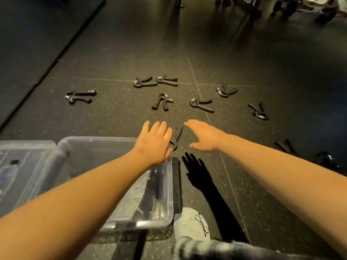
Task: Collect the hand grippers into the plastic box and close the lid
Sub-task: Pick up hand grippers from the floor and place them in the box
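Several black hand grippers lie scattered on the dark speckled floor. The nearest hand gripper (176, 136) lies just beyond the clear plastic box (165, 194). My left hand (154, 142) reaches over the box's far corner, fingers spread, its thumb side touching or just above that gripper's metal ring. My right hand (203, 136) hovers open just to the right of it, holding nothing. Further out lie a hand gripper (162, 102), another (201, 104), and a far-left one (79, 97). The box is open; its clear lid (24, 160) lies to its left.
More hand grippers lie at the back (145, 82), (167, 80), to the right (226, 90), (258, 111) and near right (285, 146). My white shoe (189, 224) stands beside the box. A dark mat edge (47, 68) runs along the left. Equipment stands far back.
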